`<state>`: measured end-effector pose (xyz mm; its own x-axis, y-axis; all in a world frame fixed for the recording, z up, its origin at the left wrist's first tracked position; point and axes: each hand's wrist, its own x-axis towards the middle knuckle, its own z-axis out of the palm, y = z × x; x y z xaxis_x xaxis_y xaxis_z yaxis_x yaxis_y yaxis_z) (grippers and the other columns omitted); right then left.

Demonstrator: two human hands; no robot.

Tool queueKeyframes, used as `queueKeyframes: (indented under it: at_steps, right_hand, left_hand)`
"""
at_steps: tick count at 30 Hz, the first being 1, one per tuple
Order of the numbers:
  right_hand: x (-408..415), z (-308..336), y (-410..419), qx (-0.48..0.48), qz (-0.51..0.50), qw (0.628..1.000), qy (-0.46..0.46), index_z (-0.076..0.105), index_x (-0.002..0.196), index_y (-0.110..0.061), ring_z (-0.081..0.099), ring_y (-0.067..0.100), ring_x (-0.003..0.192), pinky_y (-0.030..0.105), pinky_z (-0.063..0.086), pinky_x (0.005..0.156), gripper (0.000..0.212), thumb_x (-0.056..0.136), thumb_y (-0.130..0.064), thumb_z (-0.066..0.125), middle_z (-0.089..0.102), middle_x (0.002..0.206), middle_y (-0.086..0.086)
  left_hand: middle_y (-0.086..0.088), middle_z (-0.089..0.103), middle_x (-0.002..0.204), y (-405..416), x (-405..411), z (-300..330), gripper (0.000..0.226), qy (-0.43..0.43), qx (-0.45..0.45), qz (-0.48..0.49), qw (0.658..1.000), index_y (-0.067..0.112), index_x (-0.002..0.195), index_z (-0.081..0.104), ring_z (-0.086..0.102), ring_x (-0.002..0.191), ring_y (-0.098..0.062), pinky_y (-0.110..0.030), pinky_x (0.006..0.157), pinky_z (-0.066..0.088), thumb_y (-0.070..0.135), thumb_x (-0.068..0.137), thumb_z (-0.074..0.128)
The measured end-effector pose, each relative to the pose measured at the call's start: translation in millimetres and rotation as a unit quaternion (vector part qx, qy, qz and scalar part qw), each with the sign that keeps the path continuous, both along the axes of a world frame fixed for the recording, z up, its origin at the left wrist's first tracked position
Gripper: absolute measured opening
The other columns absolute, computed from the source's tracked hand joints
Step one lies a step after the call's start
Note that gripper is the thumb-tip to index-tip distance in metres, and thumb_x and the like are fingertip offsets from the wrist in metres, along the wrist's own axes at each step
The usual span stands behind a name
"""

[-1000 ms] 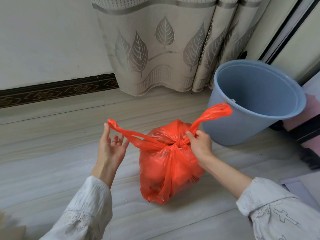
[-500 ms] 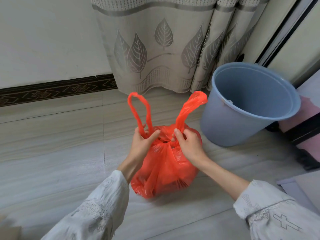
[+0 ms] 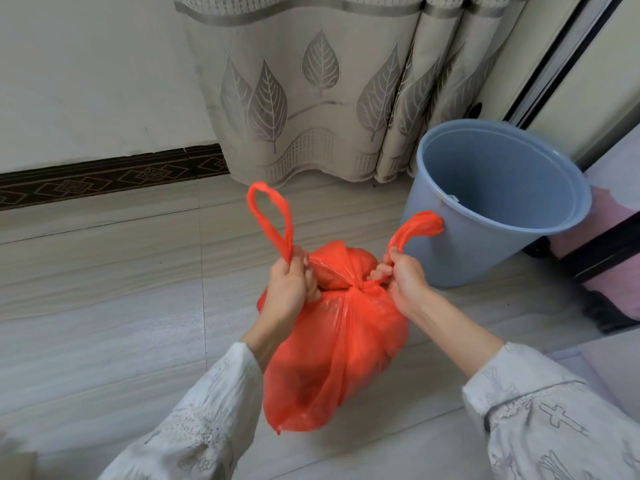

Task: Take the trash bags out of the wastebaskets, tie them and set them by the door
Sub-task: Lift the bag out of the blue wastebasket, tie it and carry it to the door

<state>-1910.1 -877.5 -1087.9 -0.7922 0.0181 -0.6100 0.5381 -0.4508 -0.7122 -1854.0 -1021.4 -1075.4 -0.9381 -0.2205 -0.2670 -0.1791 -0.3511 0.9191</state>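
My left hand (image 3: 289,289) and right hand (image 3: 405,278) each grip a handle of the bag (image 3: 332,348); bin (image 3: 498,202) close at two o'clock, floor (image 3: 104,323) open at nine.

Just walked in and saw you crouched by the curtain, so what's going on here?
A person is tying up a red trash bag on the floor. The left hand grips one handle loop and the right hand grips the other, with a knot already gathered between them. The blue wastebasket beside it has no bag in it.
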Motion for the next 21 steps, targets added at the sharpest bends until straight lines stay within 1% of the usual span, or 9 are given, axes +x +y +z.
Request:
queueKeyframes:
  at_steps: [3,7,11,13,15,16,18,19,21]
  right_hand:
    - [-0.8,2.8,5.8,0.009,0.010,1.000,-0.026,0.031,0.060,-0.016,0.026,0.006,0.021,0.028,0.036,0.054,0.041,0.100,-0.019,0.023,0.022,0.024,-0.003]
    - [5.7,5.5,3.4,0.079,0.044,0.995,0.037,0.033,0.062,-0.015,0.023,0.003,0.020,0.026,0.040,0.047,0.040,0.100,-0.019,0.025,0.022,0.024,-0.006]
    - [8.4,8.8,-4.2,0.283,0.178,0.923,0.190,0.041,0.063,-0.015,0.034,0.003,0.029,0.027,0.035,0.043,0.036,0.098,-0.024,0.035,0.034,0.039,-0.007]
    - [5.4,11.4,-3.1,0.319,0.218,0.898,0.211,0.045,0.069,-0.018,0.037,0.006,0.038,0.024,0.035,0.044,0.029,0.096,-0.027,0.041,0.037,0.052,-0.003]
    - [2.6,14.1,-4.4,0.287,0.251,0.902,0.200,0.044,0.075,-0.020,0.036,0.002,0.043,0.017,0.033,0.039,0.021,0.094,-0.026,0.044,0.035,0.060,-0.005]
    - [2.1,16.2,-7.5,0.249,0.259,0.915,0.182,0.045,0.079,-0.019,0.035,0.000,0.041,0.014,0.031,0.036,0.017,0.095,-0.025,0.044,0.033,0.061,-0.005]
    - [3.0,17.0,-14.4,0.218,0.265,0.924,0.170,0.049,0.091,-0.012,0.030,0.000,0.032,0.012,0.027,0.032,0.015,0.096,-0.020,0.037,0.029,0.059,-0.004]
    - [4.3,15.4,-16.1,0.253,0.268,0.911,0.185,0.053,0.093,-0.005,0.030,-0.001,0.033,0.013,0.027,0.035,0.023,0.097,-0.018,0.035,0.030,0.057,-0.003]
    - [7.4,12.1,-15.8,0.362,0.288,0.854,0.238,0.056,0.083,0.008,0.034,0.002,0.041,0.020,0.030,0.046,0.032,0.096,-0.016,0.038,0.034,0.054,-0.003]
  left_hand:
    - [0.012,0.018,0.031,-6.5,-1.1,-0.4,0.035,-0.027,0.009,0.006,1.000,0.019,0.065,0.028,0.013,0.027,-0.004,-0.009,0.036,0.017,0.021,0.099,0.025]
    - [0.010,0.018,0.033,-8.6,1.0,-1.4,0.035,-0.049,-0.013,-0.020,0.999,0.019,0.065,0.029,0.014,0.029,-0.005,-0.012,0.036,0.016,0.025,0.099,0.025]
    - [0.011,0.021,0.036,-18.8,0.0,4.0,0.038,-0.042,0.015,-0.054,0.998,0.019,0.066,0.032,0.016,0.031,-0.005,-0.016,0.040,0.019,0.038,0.098,0.024]
    - [0.010,0.021,0.039,-20.8,-3.3,8.7,0.044,-0.043,0.064,-0.066,0.995,0.018,0.063,0.032,0.019,0.032,-0.007,-0.016,0.040,0.028,0.045,0.096,0.023]
    - [0.006,0.027,0.040,-23.9,-5.8,13.3,0.046,-0.048,0.088,-0.062,0.993,0.016,0.061,0.034,0.030,0.035,-0.010,-0.021,0.044,0.042,0.044,0.096,0.025]
    - [0.005,0.034,0.042,-26.5,-6.3,16.0,0.045,-0.048,0.077,-0.061,0.994,0.016,0.061,0.036,0.038,0.040,-0.012,-0.025,0.051,0.045,0.042,0.096,0.027]
    - [0.001,0.045,0.053,-35.0,-6.2,20.2,0.043,-0.041,-0.032,-0.061,0.997,0.016,0.061,0.041,0.047,0.056,-0.016,-0.030,0.063,0.041,0.037,0.097,0.029]
    - [-0.001,0.046,0.058,-39.6,-6.2,22.6,0.043,-0.033,-0.105,-0.064,0.992,0.016,0.061,0.041,0.046,0.059,-0.017,-0.030,0.064,0.039,0.035,0.098,0.029]
    - [-0.007,0.043,0.059,-46.5,-8.6,27.7,0.044,-0.023,-0.209,-0.080,0.974,0.015,0.061,0.041,0.043,0.057,-0.020,-0.031,0.061,0.035,0.035,0.098,0.028]
